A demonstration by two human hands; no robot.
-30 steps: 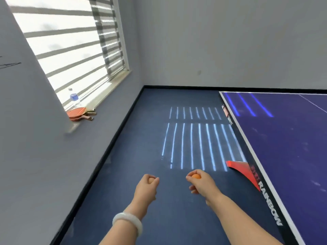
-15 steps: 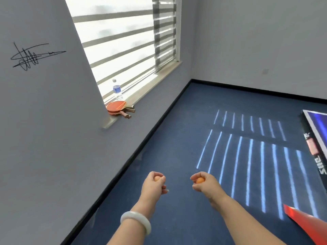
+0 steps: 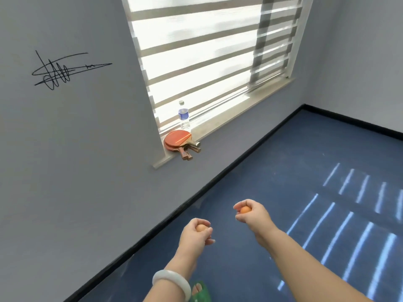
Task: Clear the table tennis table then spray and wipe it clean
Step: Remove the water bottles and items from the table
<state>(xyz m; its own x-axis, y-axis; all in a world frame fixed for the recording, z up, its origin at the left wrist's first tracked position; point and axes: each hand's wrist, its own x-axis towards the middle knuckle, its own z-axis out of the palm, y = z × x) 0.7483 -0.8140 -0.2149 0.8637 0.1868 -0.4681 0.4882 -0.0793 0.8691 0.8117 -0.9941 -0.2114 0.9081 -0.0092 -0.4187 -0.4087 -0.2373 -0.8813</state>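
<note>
Grey wall (image 3: 76, 149) fills the left of my view, with a black scribble (image 3: 65, 70) drawn on it like a signature. Dark blue floor (image 3: 283, 171) spreads to the right below a black skirting strip, and thin bars of light lie across it at the right edge. Striped blinds (image 3: 207, 51) cover the bright window above a pale sill (image 3: 229, 125).

On the near end of that sill lies a stack of bats (image 3: 180, 141) with red rubber faces, their wooden handles sticking out past the sill's edge. A clear water bottle (image 3: 183, 115) with a blue label stands upright just behind them.

Both my arms reach forward over the floor. A white bangle (image 3: 174, 282) sits on my left wrist. My left hand (image 3: 196, 234) has its fingers curled round an orange ball (image 3: 201, 228), which peeks out near the top of the fist. My right hand (image 3: 250, 214), a little higher and near the left one without touching it, pinches a second orange ball (image 3: 245, 209) between thumb and fingers. At the bottom edge, a green slipper (image 3: 200, 290) shows with my toes in it.
</note>
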